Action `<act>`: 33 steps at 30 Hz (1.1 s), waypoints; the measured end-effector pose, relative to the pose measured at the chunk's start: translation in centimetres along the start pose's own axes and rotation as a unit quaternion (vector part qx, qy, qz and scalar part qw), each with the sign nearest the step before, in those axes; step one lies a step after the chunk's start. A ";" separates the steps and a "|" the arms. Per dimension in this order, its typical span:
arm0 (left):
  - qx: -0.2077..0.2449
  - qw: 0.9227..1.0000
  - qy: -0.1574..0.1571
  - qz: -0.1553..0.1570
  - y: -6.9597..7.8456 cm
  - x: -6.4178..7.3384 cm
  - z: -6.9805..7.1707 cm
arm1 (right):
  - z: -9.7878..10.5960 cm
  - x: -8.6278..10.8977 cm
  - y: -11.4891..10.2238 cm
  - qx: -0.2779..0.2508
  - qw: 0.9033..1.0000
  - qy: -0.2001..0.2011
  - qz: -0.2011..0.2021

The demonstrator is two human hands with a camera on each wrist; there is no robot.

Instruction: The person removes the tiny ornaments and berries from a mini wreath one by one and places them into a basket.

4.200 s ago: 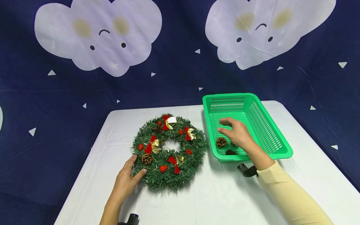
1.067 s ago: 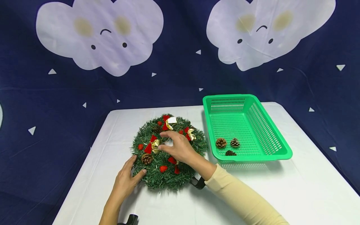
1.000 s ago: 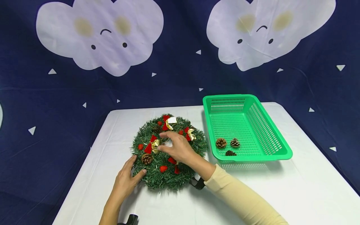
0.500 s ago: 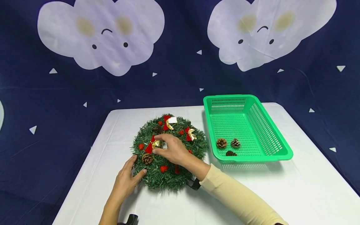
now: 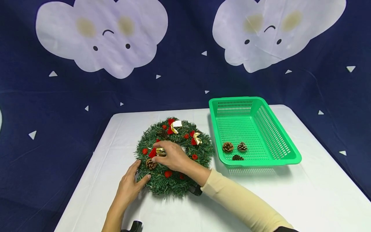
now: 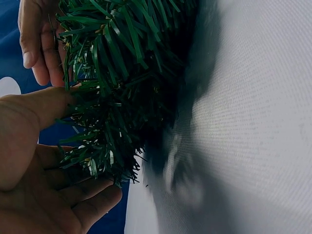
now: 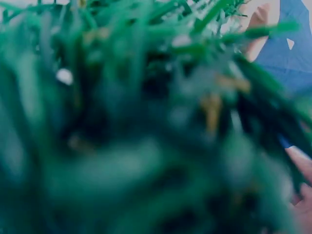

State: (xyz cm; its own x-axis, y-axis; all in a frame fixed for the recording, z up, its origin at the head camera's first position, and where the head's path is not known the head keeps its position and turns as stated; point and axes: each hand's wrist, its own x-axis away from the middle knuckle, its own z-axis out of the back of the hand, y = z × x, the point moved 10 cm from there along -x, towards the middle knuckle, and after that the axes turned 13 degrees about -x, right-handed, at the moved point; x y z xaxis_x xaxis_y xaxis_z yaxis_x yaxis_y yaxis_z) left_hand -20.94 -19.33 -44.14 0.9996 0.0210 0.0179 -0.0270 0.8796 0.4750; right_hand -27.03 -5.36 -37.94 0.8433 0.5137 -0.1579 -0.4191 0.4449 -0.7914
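Note:
A green wreath lies on the white table, trimmed with red-and-gold bows, red berries and a brown pine cone. My left hand holds its left edge, thumb on top; in the left wrist view the thumb and fingers lie either side of the green needles. Over the wreath's left part hovers my right hand, thumb and fingers curved and apart near the left bow and that pine cone. Nothing shows held between them. In the right wrist view blurred needles fill most of the picture.
A green plastic basket stands to the right of the wreath, with three pine cones near its front left corner. Behind the table hangs a dark blue cloth with white clouds and triangles.
My right hand has gone from above the basket to the wreath, then slid left and slightly nearer across it toward the pine cone. The left hand keeps its place.

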 end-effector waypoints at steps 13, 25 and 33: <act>-0.002 1.000 0.004 -0.004 -0.1 0.1 0.1 | -2.2 0.1 -0.2 0.030 0.999 -0.025 0.010; -0.011 0.999 0.026 -0.017 0.0 0.2 0.2 | -2.9 0.0 0.1 0.055 0.998 -0.022 0.013; -0.007 1.000 0.018 -0.015 0.0 0.1 0.1 | -3.2 -0.1 -0.1 0.064 0.997 -0.024 0.020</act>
State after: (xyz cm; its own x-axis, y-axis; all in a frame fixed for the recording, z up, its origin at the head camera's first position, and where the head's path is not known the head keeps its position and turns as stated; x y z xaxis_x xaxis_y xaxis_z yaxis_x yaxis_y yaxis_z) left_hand -20.82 -19.35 -44.04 0.9995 0.0123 -0.0277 0.0019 0.8863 0.4631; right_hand -26.03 -7.82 -39.79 0.8092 0.5659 -0.1579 -0.4947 0.5113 -0.7027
